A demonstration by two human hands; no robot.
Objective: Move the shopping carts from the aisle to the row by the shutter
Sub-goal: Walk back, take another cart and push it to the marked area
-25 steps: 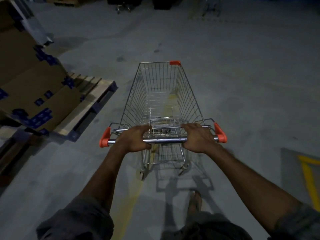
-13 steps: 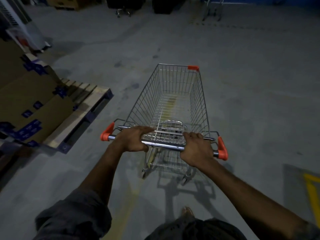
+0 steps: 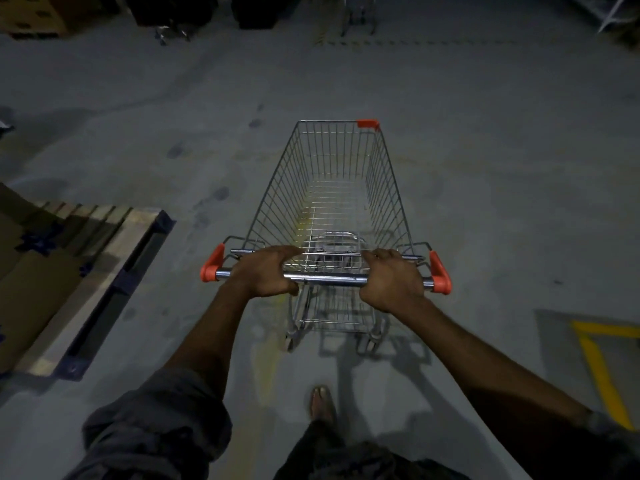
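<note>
Steel cart (image 3: 330,168) | straight ahead | handle (image 3: 329,279) in left grip (image 3: 265,271), right grip (image 3: 391,281)

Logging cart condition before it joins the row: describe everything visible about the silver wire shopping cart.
The silver wire shopping cart stands upright on the grey concrete floor, pointing away from the person. Its mesh walls taper; nothing lies inside. A chrome handle bar has orange plastic end caps; one orange bumper marks the far right corner. The left hand and right hand each hold the bar.

Cart (image 3: 332,202) ahead on floor (image 3: 485,168) — pallet (image 3: 114,265) to its left
</note>
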